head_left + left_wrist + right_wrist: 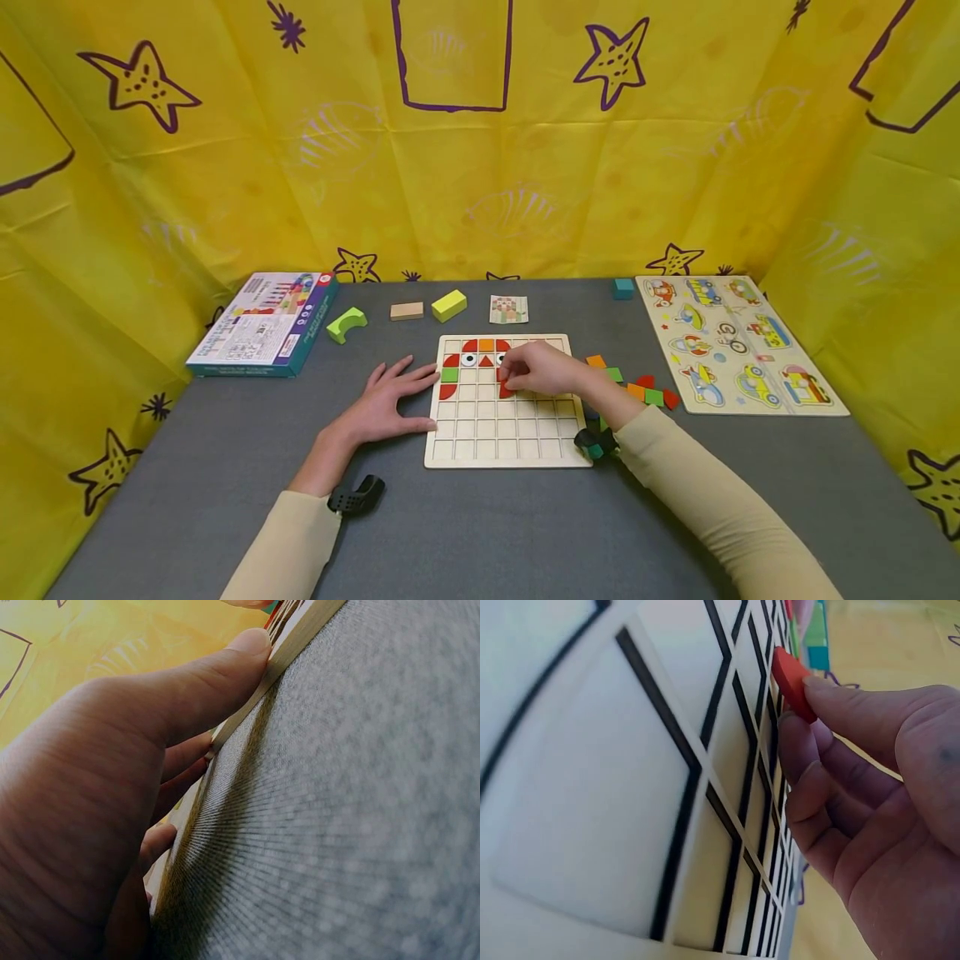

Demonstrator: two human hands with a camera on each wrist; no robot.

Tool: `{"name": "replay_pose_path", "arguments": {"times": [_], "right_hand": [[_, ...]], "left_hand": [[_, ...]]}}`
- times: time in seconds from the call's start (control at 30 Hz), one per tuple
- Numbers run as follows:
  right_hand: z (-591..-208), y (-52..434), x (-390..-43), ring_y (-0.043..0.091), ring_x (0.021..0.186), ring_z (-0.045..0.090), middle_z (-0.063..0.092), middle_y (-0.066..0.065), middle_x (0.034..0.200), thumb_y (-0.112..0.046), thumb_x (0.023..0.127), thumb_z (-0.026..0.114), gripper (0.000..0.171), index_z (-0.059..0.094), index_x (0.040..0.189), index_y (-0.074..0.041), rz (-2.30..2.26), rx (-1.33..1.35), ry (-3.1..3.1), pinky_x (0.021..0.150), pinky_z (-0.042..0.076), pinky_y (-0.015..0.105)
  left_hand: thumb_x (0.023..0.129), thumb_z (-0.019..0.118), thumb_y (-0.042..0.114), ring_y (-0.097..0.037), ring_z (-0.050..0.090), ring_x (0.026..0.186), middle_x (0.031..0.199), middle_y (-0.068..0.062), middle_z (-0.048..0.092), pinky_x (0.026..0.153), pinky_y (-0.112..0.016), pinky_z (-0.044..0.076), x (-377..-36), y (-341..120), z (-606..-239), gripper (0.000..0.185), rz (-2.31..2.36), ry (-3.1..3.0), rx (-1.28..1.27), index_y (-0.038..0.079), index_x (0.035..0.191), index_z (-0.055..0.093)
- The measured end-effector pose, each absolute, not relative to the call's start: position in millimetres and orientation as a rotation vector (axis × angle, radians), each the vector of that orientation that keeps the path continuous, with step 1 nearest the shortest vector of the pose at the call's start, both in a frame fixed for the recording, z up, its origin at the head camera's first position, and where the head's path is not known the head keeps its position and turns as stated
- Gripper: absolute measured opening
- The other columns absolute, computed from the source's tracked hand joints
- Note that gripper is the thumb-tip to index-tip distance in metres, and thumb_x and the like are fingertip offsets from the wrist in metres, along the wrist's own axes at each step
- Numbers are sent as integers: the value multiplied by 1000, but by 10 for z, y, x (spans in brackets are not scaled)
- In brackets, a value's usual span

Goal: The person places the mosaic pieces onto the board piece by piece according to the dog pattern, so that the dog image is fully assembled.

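Big letters "GO" (731,333) in the middle of the car puzzle board (795,408). Tiny print on the side of the toy box (258,346), too small to read. No other words or numbers to read.

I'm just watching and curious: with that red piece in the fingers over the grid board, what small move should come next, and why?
Probably lower the red piece flat into the empty cell beneath it. The right hand pinches it tilted just above the grid board, while the left hand rests against the board's edge, steadying it.
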State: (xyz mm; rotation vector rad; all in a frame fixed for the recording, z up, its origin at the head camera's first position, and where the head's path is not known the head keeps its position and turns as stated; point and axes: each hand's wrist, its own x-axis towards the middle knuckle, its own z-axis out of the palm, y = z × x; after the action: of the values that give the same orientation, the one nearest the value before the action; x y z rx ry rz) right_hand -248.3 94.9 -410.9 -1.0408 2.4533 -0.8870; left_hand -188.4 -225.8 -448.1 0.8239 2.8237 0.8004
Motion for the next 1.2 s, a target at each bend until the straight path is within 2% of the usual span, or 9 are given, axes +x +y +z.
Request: {"name": "replay_pose_path", "arguments": {"times": [0.33,1.2], "right_hand": [[-4120,908,-2439,11,76,56,63,-6,82,-10,94,73,4,71,96,-7,-861,-1062,2476,74,49,28],[-4060,905,-2431,12,80,58,64,-5,87,-4,91,75,8,72,98,-8,-845,-1078,2488,77,51,28]], "left_hand": [[84,76,54,-42,14,150,159,-4,40,112,-69,-2,-1864,-2253,-4467,83,819,2822,828,12,151,49],[84,76,55,-42,13,150,159,-3,39,113,-69,-3,-1884,-2246,-4453,84,792,2827,822,14,152,49]]}}
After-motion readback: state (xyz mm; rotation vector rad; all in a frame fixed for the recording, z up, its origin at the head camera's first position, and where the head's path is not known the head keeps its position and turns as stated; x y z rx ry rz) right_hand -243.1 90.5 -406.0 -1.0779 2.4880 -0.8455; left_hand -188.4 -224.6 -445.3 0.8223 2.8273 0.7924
